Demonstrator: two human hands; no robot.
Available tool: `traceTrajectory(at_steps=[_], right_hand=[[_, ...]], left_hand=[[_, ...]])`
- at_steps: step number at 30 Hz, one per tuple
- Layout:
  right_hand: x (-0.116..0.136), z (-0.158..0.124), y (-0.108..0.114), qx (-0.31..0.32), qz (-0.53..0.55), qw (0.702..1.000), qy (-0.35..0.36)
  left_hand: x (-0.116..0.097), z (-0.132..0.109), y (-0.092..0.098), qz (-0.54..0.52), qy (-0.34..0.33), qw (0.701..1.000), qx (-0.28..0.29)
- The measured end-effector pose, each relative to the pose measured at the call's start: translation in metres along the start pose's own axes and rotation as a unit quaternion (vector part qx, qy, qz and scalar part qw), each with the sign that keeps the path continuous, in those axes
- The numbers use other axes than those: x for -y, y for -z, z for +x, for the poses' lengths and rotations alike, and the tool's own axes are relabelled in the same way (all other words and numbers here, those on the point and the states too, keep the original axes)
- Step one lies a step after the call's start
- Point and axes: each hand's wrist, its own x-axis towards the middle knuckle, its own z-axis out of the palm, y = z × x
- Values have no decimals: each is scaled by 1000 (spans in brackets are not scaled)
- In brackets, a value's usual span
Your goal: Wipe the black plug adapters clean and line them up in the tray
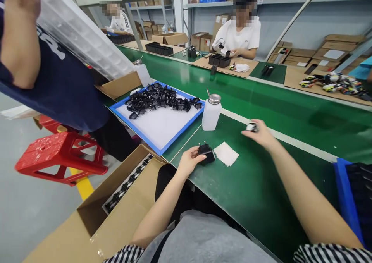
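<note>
Black plug adapter (206,153), matte, prongs up, gripped by the left hand (189,161) just above the green workbench (255,193), beside a white wipe (226,153). Right hand (259,134) pinches a small black-and-white item (252,128), unidentifiable.

The green-topped work counter (261,201) carries a shallow blue-rimmed white tray (135,131) heaped with small black plug adapters (157,98), a white plastic bottle with a metal cap (211,116), and a square white paper wipe (226,153).
</note>
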Motion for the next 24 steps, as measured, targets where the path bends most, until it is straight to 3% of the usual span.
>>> traceTrajectory(at_steps=[1, 3, 7, 12, 16, 21, 24], right_hand=[[13, -6, -14, 38, -1, 999, 36], [36, -21, -45, 42, -2, 995, 91], [58, -43, -86, 82, -75, 986, 126], [66, -56, -69, 82, -111, 972, 190], [75, -64, -55, 286, -70, 929, 226], [82, -60, -65, 317, -111, 909, 246], [89, -56, -67, 341, -140, 896, 249]], left_hand=[[0, -3, 1, 28, -12, 999, -9], [0, -7, 2, 113, -30, 993, -29], [-1, -13, 7, 235, -33, 971, -35], [-3, -17, 16, 263, -78, 961, -30], [-15, -18, 19, 350, -112, 930, -30], [-42, -11, 8, 486, -8, 874, 18], [-55, -1, -2, 480, 32, 877, 16]])
